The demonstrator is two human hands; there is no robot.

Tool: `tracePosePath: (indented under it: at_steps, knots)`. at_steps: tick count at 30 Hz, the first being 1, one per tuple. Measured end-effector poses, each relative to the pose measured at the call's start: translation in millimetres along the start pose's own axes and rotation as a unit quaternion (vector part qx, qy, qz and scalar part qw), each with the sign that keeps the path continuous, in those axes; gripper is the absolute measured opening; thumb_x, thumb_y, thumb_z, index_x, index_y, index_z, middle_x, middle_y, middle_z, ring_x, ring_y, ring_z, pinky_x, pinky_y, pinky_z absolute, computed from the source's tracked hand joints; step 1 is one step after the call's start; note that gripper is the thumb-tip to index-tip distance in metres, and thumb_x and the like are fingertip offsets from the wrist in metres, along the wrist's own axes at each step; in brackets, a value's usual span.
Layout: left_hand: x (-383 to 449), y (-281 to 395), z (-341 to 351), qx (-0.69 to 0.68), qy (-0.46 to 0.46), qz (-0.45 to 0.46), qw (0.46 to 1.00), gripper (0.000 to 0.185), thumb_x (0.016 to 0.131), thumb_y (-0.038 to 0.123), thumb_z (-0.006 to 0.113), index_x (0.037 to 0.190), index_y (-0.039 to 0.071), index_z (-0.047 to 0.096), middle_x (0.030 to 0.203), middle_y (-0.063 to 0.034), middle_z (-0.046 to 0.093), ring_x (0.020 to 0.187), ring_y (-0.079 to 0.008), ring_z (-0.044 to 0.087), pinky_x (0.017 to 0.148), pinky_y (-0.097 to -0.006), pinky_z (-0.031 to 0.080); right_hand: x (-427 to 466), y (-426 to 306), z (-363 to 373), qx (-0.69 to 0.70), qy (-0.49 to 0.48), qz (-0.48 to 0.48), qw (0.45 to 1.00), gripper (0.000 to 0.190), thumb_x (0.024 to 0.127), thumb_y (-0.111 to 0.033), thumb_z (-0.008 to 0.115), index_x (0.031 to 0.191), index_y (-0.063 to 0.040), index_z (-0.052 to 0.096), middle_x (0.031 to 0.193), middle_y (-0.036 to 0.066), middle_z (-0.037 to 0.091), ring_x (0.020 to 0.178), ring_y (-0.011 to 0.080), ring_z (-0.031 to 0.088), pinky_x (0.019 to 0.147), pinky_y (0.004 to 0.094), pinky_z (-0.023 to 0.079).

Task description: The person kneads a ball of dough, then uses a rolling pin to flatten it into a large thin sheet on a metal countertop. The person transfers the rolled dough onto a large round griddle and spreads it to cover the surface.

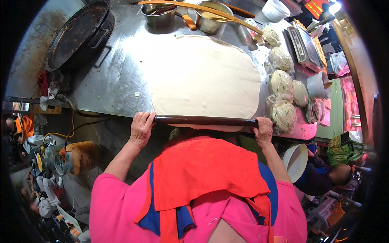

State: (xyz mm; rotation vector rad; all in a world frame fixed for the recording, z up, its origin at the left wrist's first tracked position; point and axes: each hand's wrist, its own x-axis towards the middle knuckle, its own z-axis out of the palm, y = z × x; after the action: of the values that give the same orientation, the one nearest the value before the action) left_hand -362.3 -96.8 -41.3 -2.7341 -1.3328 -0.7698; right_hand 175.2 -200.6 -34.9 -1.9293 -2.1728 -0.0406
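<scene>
A wide sheet of rolled dough [206,76] lies flat on the steel worktop [121,85], its near edge overlapping the table's front edge. Across that near part lies a dark wooden rolling pin [206,120]. My left hand [142,127] grips the pin's left end, and my right hand [263,130] grips it close to the right end. Just beyond my right hand sits a coiled dough portion with green flecks in clear plastic [282,117]. Several similar wrapped portions [281,83] run up the right side.
A large blackened pan [80,33] stands back left. Two steel pots [158,15] and a long wooden stick [194,7] are at the back. A digital scale [304,47] and white tub [317,85] stand right. Below left is a gas cylinder [57,159]; people are on both sides.
</scene>
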Motion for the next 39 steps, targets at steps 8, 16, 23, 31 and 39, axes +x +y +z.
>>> tracePosePath:
  at_steps: [8,16,23,31,39]
  knots:
    - [68,-36,30,0.077,-0.022,-0.126,0.989,0.058,0.099,0.039,0.051,0.146,0.005,0.046,0.152,-0.0197,0.040,0.145,-0.0404,0.028,0.120,-0.0532,0.018,75,-6,35,-0.111,0.066,0.103,0.986,0.055,0.100,-0.039,0.050,0.146,-0.009,0.047,0.148,0.018,0.047,0.140,0.0365,0.039,0.119,0.0508,0.024]
    - [193,-100,80,0.129,-0.064,-0.250,0.957,0.066,0.103,0.048,0.039,0.155,0.008,0.034,0.159,-0.0226,0.030,0.152,-0.0384,0.015,0.122,-0.0549,0.006,208,34,54,-0.048,0.070,0.170,0.982,0.054,0.105,-0.041,0.042,0.144,-0.004,0.049,0.153,0.023,0.040,0.141,0.0365,0.040,0.118,0.0447,0.028]
    - [145,-86,67,0.067,-0.100,-0.158,0.980,0.069,0.099,0.049,0.046,0.152,0.004,0.038,0.156,-0.0247,0.035,0.148,-0.0398,0.024,0.121,-0.0541,0.013,171,16,56,-0.074,0.041,0.135,0.987,0.052,0.105,-0.041,0.039,0.147,-0.013,0.048,0.156,0.021,0.036,0.142,0.0396,0.036,0.118,0.0482,0.026]
    - [48,-58,12,-0.017,-0.050,0.038,0.998,0.047,0.081,0.008,0.071,0.125,0.000,0.057,0.116,-0.0176,0.059,0.112,-0.0385,0.055,0.100,-0.0483,0.045,44,-12,1,-0.068,0.008,0.003,0.998,0.061,0.075,-0.029,0.080,0.124,-0.005,0.054,0.114,0.013,0.059,0.116,0.0334,0.053,0.108,0.0493,0.037]
    - [142,-77,22,0.042,-0.023,-0.033,0.998,0.052,0.093,0.022,0.062,0.137,-0.004,0.051,0.135,-0.0201,0.055,0.130,-0.0388,0.047,0.114,-0.0486,0.033,130,-2,7,-0.057,0.109,0.109,0.986,0.053,0.099,-0.039,0.054,0.142,-0.008,0.050,0.144,0.015,0.051,0.137,0.0362,0.043,0.117,0.0491,0.027]
